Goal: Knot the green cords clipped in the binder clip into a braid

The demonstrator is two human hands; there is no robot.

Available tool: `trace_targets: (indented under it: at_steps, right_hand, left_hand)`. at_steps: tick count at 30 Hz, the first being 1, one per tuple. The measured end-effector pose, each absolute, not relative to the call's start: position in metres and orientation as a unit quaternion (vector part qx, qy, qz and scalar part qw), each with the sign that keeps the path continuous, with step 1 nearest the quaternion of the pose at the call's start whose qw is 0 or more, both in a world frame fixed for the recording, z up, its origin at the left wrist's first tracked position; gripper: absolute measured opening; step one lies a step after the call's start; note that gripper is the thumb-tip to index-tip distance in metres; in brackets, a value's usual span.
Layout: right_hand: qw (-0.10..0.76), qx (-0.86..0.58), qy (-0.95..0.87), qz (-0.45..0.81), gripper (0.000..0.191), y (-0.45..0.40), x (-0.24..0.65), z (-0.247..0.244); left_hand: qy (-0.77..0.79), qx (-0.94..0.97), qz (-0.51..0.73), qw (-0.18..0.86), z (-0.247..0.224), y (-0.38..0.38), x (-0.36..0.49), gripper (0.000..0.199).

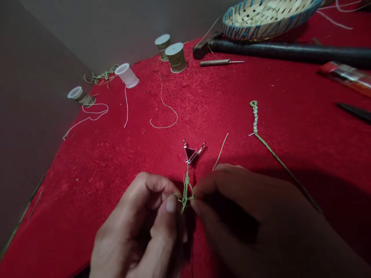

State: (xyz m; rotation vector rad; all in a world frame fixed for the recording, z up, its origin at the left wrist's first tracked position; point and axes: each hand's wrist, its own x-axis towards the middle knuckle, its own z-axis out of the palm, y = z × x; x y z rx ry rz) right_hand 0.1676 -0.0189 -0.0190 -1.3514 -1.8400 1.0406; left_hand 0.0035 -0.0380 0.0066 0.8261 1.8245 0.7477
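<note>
Between my two hands a bundle of thin green cord (186, 185) is looped and knotted. It runs up to a small metal clip (190, 155), triangular with two prongs, on the red cloth. My left hand (142, 227) pinches the cord from the left with thumb and forefinger. From the right, the fingertips of my right hand (240, 216) close on a loop of the same cord. One cord end (221, 151) sticks up past the right knuckles. To the right lies a knotted cord piece (255, 117) with a looped top and a long green tail.
Cord spools (176, 58) stand along the far left edge of the red cloth (116, 162), one of them white (126, 75). Behind lie a hammer (261, 48), an awl (216, 62) and a woven basket (266, 23). A red packet (348, 75) and a dark pointed tool (353, 111) are at right.
</note>
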Motion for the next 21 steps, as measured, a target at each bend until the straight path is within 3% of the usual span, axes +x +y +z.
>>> trace_targets:
  at_steps: [4,9,21]
  right_hand:
    - [0.298,-0.526,-0.717,0.348,0.025,-0.018,0.166,-0.018]
    - [0.276,-0.544,-0.751,0.252,0.019,-0.015,0.165,-0.019]
    - [0.286,-0.537,-0.766,0.208,0.016,-0.013,0.168,-0.026]
  left_hand:
    - [0.746,0.285,0.309,0.516,0.015,-0.034,0.016,0.054]
    - [0.769,0.246,0.362,0.466,0.011,-0.041,0.024,0.049]
    - [0.744,0.248,0.399,0.475,0.002,-0.050,0.016,0.049]
